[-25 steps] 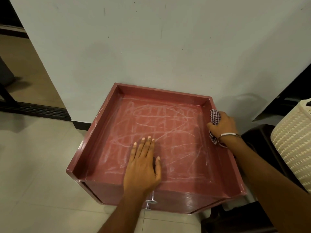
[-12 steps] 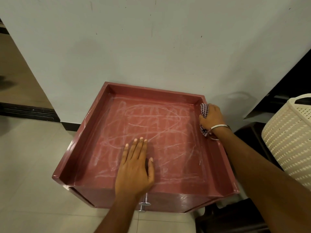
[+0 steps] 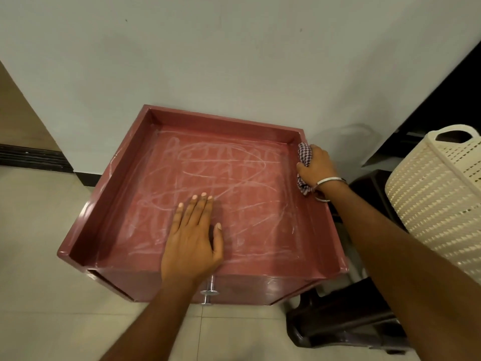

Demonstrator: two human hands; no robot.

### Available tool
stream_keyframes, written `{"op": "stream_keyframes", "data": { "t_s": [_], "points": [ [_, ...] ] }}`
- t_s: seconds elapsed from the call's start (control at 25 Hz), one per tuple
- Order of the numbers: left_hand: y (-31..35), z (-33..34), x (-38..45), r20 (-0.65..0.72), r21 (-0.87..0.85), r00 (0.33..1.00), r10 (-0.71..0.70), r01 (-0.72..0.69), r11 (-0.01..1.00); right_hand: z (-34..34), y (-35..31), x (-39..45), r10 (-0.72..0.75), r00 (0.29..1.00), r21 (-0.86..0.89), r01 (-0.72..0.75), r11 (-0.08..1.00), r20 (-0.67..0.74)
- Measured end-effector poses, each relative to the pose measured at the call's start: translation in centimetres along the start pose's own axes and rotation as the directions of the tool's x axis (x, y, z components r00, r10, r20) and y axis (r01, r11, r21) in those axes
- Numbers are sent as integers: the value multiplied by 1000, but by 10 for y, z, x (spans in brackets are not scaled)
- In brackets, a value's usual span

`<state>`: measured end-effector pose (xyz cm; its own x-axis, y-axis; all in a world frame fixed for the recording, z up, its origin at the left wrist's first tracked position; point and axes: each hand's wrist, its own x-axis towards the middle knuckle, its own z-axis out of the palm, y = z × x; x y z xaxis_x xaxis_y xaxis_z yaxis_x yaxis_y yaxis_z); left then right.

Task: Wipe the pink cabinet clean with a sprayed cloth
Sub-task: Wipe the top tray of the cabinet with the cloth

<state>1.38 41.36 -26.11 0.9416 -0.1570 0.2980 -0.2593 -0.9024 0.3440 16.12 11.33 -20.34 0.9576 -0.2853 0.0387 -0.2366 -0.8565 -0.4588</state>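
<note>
Head view, looking down. One pink cabinet [image 3: 145, 204] stands on the tiled floor [image 3: 39, 217] with its back against the pale wall [image 3: 208, 61]; its top is a shallow tray with a raised rim on the left, back and right sides and an open front edge, so the open side faces the viewer. The tray holds no loose object; its floor carries many whitish scribble marks [image 3: 221, 173]. One left hand [image 3: 192, 243] lies flat on the tray floor near the front edge, fingers straight and together, thumb spread to the right, pointing toward the wall. One right hand [image 3: 317, 165] rests on the right rim near the back corner, its fingers curled around one checked cloth [image 3: 304, 153], bunched, with ends showing above and below the fist; a thin metal bangle [image 3: 329, 181] circles the wrist. One metal knob [image 3: 209, 291] projects from the cabinet's front face below the left wrist. To the right stand one cream woven basket [image 3: 437, 204], its contents not visible, and dark furniture [image 3: 351, 329] beside the cabinet.
</note>
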Motion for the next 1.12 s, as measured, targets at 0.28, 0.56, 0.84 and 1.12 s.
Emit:
{"op": "stream_keyframes", "data": {
  "t_s": [0.28, 0.56, 0.84, 1.12],
  "points": [
    [1, -4, -2, -5, 5, 1000, -6, 6, 1000, -19, 14, -145, -38, 999, 120, 37, 992, 8],
    [4, -8, -2, -4, 21, 1000, -11, 11, 1000, -19, 20, -216, -4, 998, 114, 11, 993, -59],
    [3, -9, -3, -1, 25, 1000, -7, 7, 1000, -13, 22, -222, -10, 994, 93, 20, 995, -113],
    [2, -6, -3, -16, -6, 1000, -4, 4, 1000, -13, 15, -173, 1, 997, 115, 7, 993, -71]
  ]
}}
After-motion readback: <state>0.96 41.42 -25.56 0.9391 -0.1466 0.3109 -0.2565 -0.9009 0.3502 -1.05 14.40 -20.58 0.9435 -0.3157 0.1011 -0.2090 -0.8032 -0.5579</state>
